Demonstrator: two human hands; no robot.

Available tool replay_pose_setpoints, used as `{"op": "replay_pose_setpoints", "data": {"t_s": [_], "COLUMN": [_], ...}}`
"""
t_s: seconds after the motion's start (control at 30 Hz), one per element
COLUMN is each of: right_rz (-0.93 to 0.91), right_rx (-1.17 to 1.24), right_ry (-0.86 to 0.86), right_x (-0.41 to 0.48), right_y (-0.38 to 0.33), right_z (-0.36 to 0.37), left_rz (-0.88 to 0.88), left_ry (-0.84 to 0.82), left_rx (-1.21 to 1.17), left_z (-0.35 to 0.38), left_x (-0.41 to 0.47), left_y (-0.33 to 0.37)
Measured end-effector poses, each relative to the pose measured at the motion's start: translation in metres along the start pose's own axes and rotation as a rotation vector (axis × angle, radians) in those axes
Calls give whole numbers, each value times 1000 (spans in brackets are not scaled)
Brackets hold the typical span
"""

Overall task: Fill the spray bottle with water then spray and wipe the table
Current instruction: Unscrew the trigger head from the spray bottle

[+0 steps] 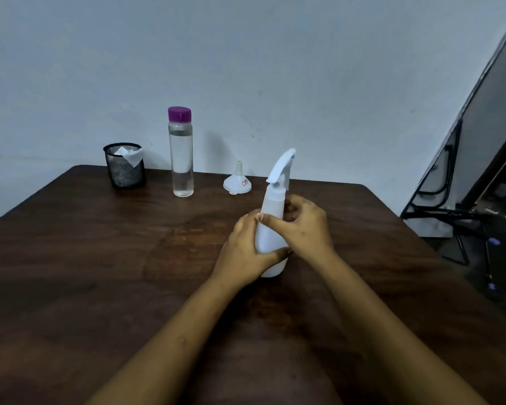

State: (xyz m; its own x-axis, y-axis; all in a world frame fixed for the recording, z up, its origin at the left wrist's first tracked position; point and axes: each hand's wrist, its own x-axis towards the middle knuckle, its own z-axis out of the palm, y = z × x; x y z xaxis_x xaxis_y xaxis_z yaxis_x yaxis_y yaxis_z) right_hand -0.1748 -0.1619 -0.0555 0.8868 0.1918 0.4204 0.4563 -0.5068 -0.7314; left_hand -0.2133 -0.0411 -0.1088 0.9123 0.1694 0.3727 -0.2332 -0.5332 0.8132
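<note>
While the left hand [244, 252] grips the white plastic spray bottle [273, 200] and the right hand [306, 226] clasps its neck, unscrewing the trigger head [282, 166] probably comes next.

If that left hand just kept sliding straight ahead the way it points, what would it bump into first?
The white spray bottle: the left hand already grips its body, with the right hand just beyond.

White spray bottle [273, 200]; water bottle [181, 165] clear, purple cap [179, 114]; black mesh cup [124, 175]; brown table [100, 258]; funnel [237, 184] seemingly white.
</note>
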Motion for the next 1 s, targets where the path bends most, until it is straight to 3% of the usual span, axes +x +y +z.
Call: {"op": "replay_pose_setpoints", "data": {"t_s": [0.33, 0.67, 0.73, 0.83, 0.93, 1.0], "right_rz": [22, 139, 125, 78, 24, 15], "right_rx": [219, 266, 360, 638, 657, 680], "right_ry": [288, 374, 317, 16, -268, -334], "right_x": [-37, -28, -24, -21, -15, -13], "right_y": [-33, -42, -36, -24, -16, -15], "right_z": [11, 13, 12, 0, -14, -18], "left_rz": [25, 29, 30, 50, 62, 69], "left_ry": [-40, -95, -109, -122, -123, -123], "left_rx": [-26, -64, -74, -79, -82, -87], "left_z": [-11, -16, -18, -19, -17, -17], "left_x": [-31, -22, -19, -15, -13, -12], "left_y": [12, 4, 2, -2, -5, -7]}}
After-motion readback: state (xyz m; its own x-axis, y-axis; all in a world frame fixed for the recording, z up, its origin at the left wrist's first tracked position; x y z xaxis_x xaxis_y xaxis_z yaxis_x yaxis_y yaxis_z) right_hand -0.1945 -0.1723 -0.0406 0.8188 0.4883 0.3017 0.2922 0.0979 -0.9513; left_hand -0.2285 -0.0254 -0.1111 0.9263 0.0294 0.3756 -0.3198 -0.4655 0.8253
